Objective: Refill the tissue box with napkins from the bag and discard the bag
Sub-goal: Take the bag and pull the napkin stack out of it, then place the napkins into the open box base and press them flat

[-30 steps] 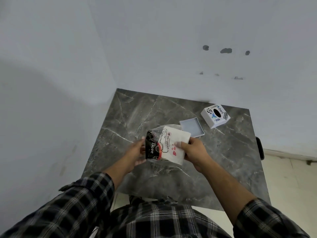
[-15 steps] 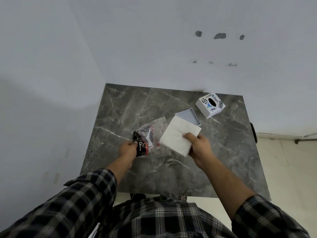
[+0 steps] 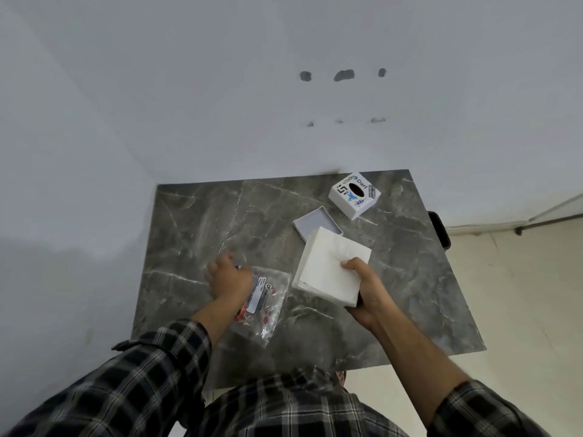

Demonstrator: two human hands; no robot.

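Your left hand (image 3: 227,277) rests with a loose, blurred grip on the emptied bag (image 3: 265,305) lying flat on the table (image 3: 407,285) (whether it pinches, I cannot tell); your right hand (image 3: 366,290) grasps the napkin stack (image 3: 331,266); beyond lie the tray (image 3: 310,223) and tissue box (image 3: 354,195)

right hand (image 3: 366,291): grips napkin stack (image 3: 331,266) | left hand (image 3: 228,275): blurred, on bag (image 3: 265,307) | tissue box (image 3: 354,194): table (image 3: 195,216) 1 o'clock
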